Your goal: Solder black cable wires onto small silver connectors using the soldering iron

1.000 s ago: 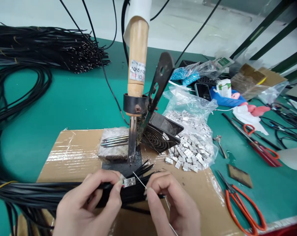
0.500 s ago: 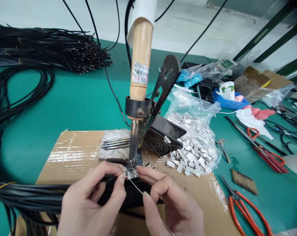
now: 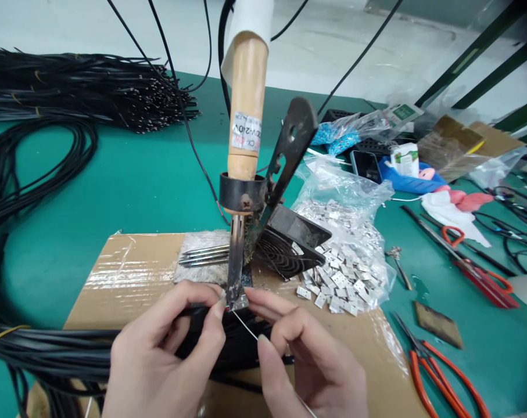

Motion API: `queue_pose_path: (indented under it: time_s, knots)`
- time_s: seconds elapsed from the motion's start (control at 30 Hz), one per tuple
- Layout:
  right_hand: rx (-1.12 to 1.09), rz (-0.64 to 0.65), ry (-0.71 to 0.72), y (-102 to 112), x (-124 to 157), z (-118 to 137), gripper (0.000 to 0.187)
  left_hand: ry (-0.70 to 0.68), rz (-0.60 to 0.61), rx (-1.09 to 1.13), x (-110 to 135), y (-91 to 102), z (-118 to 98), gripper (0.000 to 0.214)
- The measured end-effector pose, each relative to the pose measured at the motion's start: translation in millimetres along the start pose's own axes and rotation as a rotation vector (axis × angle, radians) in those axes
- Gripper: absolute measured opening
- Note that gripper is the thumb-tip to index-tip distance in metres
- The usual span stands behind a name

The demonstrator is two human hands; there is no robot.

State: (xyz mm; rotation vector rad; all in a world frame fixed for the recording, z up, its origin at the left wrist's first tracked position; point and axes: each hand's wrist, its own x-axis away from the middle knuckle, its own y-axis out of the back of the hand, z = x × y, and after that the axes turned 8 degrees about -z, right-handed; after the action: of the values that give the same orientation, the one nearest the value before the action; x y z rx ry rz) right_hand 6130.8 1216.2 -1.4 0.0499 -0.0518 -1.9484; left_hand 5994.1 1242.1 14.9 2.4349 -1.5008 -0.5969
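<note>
A soldering iron [image 3: 248,104] with a wooden handle stands tip-down in a black ring clamp. Under its tip is a small metal connector [image 3: 242,302]. My left hand [image 3: 167,348] is closed in a pinch on thin coloured wires at the connector's left side; the fingertips hide most of them. Between thumb and fingers my right hand [image 3: 311,354] grips a strand of solder wire [image 3: 246,325], which runs up to the connector under the tip. The right index fingertip is against the connector's right side.
A cardboard sheet [image 3: 115,273] lies under the work. Black cables [image 3: 63,351] cross at left. Metal connectors [image 3: 341,284] spill from a plastic bag, beside a black fan [image 3: 284,249]. Orange-handled pliers [image 3: 437,371] lie at right. A cable bundle [image 3: 84,87] rests at back left.
The connector's top now sits more under the iron tip, with its metal less visible. Both hands keep their grips; the view has shifted slightly.
</note>
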Motion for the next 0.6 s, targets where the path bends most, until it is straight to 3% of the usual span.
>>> queue_pose_path:
  time_s: [0.23,0.6]
  knots:
    - [0.01,-0.039,0.015,-3,2,-1,0.022,0.013,-0.042,0.049,-3,-3.3,-5,0.012]
    - [-0.006,-0.065,0.057,-6,4,-4,0.022,-0.014,0.008,0.017,3,2.3,6,0.012]
